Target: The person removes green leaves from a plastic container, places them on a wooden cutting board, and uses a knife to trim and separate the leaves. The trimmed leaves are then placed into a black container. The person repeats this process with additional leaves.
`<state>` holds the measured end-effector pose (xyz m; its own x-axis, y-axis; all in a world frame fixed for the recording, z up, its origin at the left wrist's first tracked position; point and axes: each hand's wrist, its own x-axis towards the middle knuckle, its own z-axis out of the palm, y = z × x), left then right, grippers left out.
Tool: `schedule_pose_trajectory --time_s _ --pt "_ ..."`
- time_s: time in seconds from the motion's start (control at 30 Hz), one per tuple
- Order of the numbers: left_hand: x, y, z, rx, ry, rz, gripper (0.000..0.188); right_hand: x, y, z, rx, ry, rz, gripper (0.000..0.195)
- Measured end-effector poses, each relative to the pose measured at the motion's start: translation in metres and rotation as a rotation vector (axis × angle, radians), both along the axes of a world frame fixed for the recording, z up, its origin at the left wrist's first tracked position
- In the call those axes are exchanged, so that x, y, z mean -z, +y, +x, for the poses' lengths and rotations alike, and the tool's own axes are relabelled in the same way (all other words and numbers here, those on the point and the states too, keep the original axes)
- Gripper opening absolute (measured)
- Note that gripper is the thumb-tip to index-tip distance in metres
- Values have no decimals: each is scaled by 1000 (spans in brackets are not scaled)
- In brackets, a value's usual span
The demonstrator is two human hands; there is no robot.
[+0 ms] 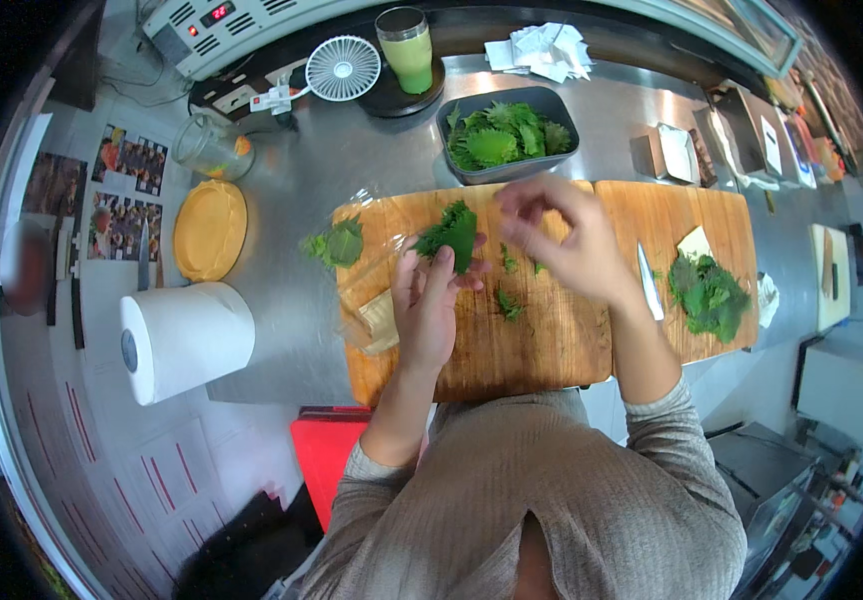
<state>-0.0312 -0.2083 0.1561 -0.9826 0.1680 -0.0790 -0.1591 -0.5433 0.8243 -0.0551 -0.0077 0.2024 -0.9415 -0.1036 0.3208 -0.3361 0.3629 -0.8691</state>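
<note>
My left hand holds several green serrated leaves, with the thumb on top, above the left wooden cutting board. To its right my right hand is raised with bent fingers; its fingertips are blurred, and nothing shows between them. Leaf scraps lie on the board between the hands. More leaves rest at the board's left edge by clear plastic wrap. A knife and a leaf pile lie on the right board. Behind the boards, a dark grey container holds many leaves.
On the steel counter, a paper roll, a yellow dish and a glass jar stand left. Farther back are a small fan, a cup of green drink and crumpled papers. A small box sits back right.
</note>
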Motion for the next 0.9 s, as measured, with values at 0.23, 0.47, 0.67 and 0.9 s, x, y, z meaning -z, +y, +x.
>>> schedule_pose_trajectory --time_s 0.23,0.47,0.67,0.9 --pt "2 2 10 -58 345 -377 41 4 -38 54 50 -220 -547 36" --pt "1 3 24 -73 538 -378 55 14 -35 74 69 -318 -740 37" --pt "-1 -3 30 -17 369 -79 48 16 -39 78 105 -318 -689 33" --pt "-7 -8 27 -44 261 -248 42 17 -42 75 178 -250 -368 28"
